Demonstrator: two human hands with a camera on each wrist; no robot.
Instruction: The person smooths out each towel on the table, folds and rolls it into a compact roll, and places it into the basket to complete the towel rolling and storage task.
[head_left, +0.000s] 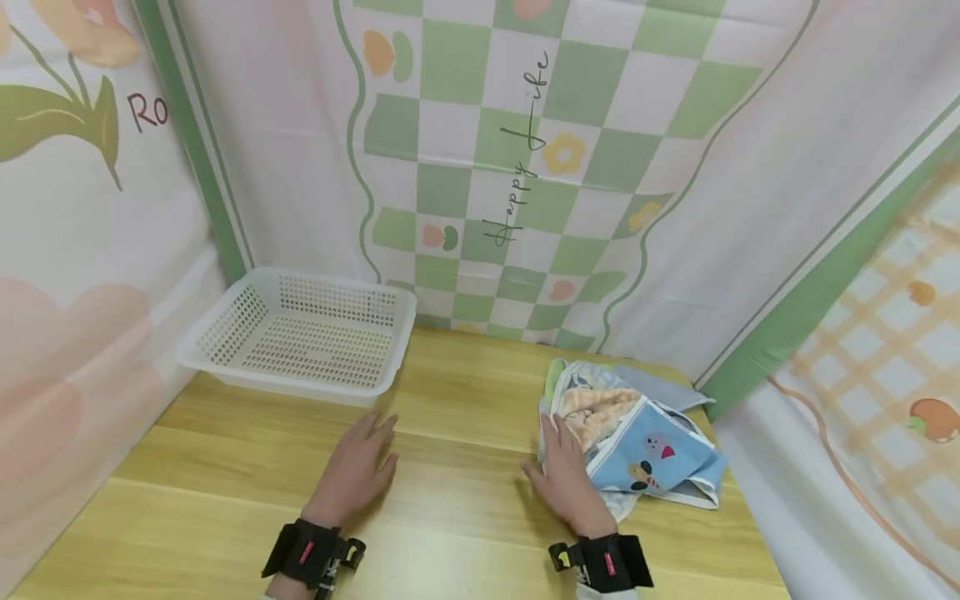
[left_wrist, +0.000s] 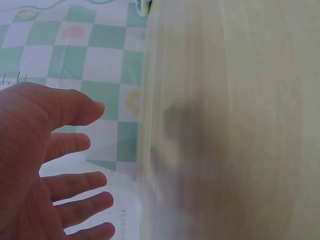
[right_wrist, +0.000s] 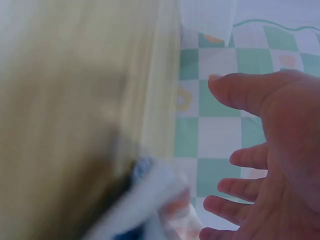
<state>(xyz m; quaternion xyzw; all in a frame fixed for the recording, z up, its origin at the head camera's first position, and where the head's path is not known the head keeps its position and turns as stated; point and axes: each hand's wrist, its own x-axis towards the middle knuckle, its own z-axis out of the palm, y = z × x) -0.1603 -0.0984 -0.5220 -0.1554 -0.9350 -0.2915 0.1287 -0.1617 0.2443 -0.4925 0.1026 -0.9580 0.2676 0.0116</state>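
My left hand [head_left: 351, 473] hovers over the wooden table, just in front of a white perforated plastic basket [head_left: 367, 390], and holds nothing. Its fingers [left_wrist: 75, 185] are spread and nearly straight in the left wrist view. On the right, my right hand [head_left: 564, 477] is at the left edge of a loose pile of cloths [head_left: 675, 454], also with nothing in its grasp. The pile shows a blue piece with small animal figures, an orange patterned piece and white edging. In the right wrist view the cloth [right_wrist: 170, 200] lies below the extended fingers; contact cannot be told.
The wooden table [head_left: 450, 517] runs back to a hanging curtain [head_left: 517, 167] with green and white checks. More printed fabric hangs at the left and right sides. Each wrist wears a black strap [head_left: 307, 552] with a small camera.
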